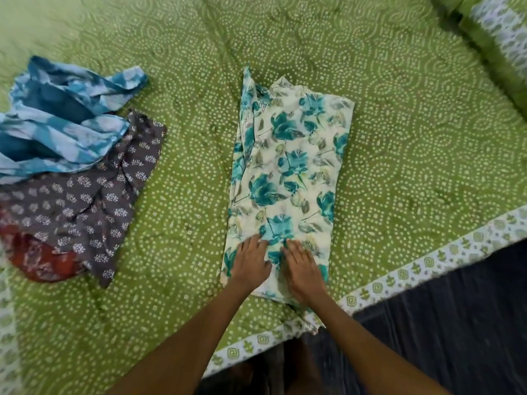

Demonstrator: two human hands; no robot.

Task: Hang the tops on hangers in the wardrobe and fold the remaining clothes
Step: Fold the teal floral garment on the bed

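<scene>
Both flat hands, left [251, 265] and right [303, 270], press the long folded floral cloth [288, 172].

A cream garment printed with teal flowers [288, 178] lies flat on the green dotted bedspread [413, 143], folded lengthwise into a long narrow strip that runs away from the bed's near edge, a teal-trimmed layer showing along its left side. Well apart to the left sits a loose, unfolded heap: a crumpled blue and white tie-dye cloth [62, 115] lies on top at the far end, overlapping a grey garment with small white motifs [94, 201], and a red patterned piece [37, 258] pokes out from under the grey one at the near end.
</scene>
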